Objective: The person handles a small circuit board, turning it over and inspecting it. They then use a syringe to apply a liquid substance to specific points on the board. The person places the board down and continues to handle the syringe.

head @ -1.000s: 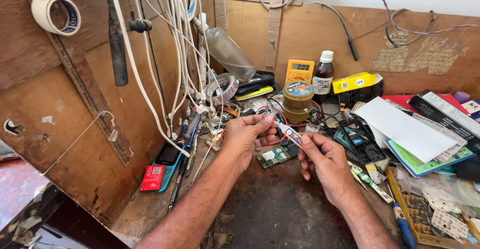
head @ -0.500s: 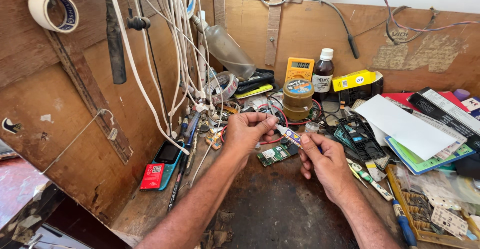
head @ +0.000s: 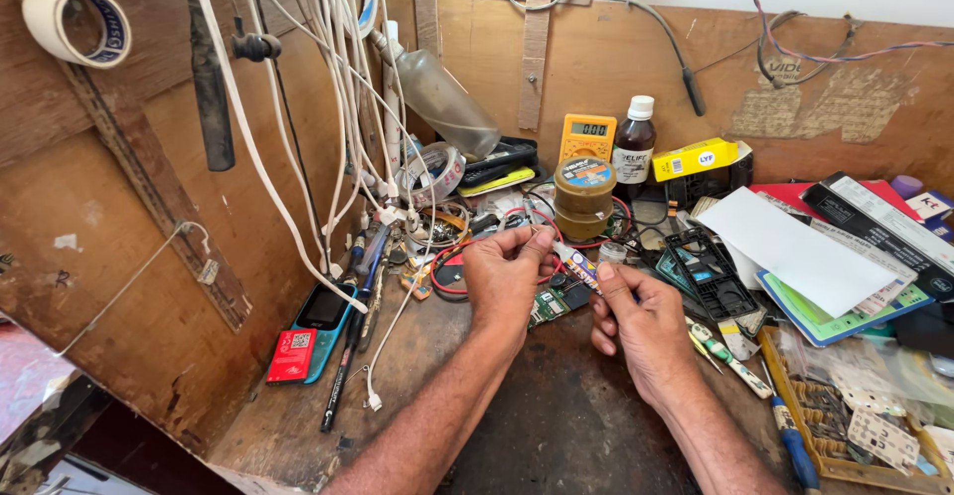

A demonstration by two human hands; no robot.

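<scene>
Hands (left hand (head: pixel 509 274), right hand (head: pixel 641 328)) pinch small tube (head: pixel 579 265).

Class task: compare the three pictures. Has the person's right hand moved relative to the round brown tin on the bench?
Yes. The right hand has shifted left, toward the left hand, and now sits nearer below the brown tin.

Worn, dark-stained wooden bench (head: pixel 556 435). Near left: a blue mobile phone (head: pixel 320 330) with a red card (head: pixel 290 356) just beside it and a black pen (head: pixel 343 376). Far centre: yellow multimeter (head: pixel 587 137), brown bottle (head: pixel 633 149), round tin (head: pixel 583 197). Right: white paper (head: pixel 795 256) and a parts tray (head: pixel 845 425).
</scene>
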